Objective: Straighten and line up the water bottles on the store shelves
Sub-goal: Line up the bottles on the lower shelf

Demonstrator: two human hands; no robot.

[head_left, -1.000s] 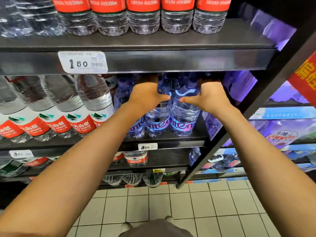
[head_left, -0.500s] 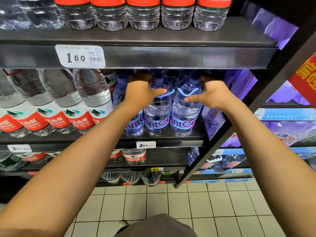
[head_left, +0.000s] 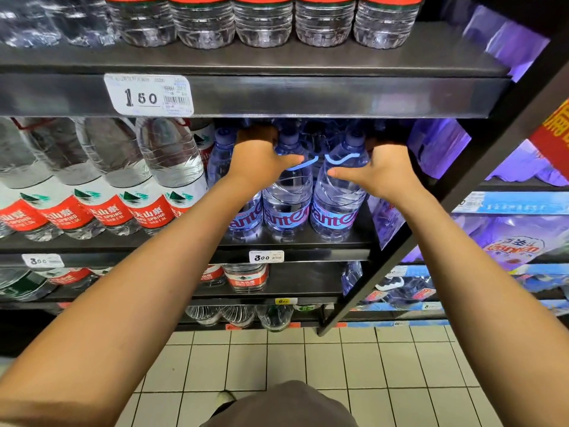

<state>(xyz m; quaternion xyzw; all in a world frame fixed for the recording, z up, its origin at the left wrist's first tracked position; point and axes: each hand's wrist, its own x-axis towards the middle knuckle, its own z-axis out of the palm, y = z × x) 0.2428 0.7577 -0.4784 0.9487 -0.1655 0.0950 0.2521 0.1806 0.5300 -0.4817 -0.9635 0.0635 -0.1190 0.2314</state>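
Two hands: left [head_left: 261,158] grips middle blue bottle [head_left: 286,195] | right [head_left: 385,171] grips right bottle [head_left: 337,198] | both upright, labels forward

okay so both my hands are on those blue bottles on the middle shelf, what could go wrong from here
1. The left hand and right hand reach over the front blue bottles toward the rows behind; pulling could tip a front one off the shelf edge.
2. The shelf above hangs low over the caps, so knuckles may scrape it.
3. The left forearm may nudge the red-label bottles alongside.
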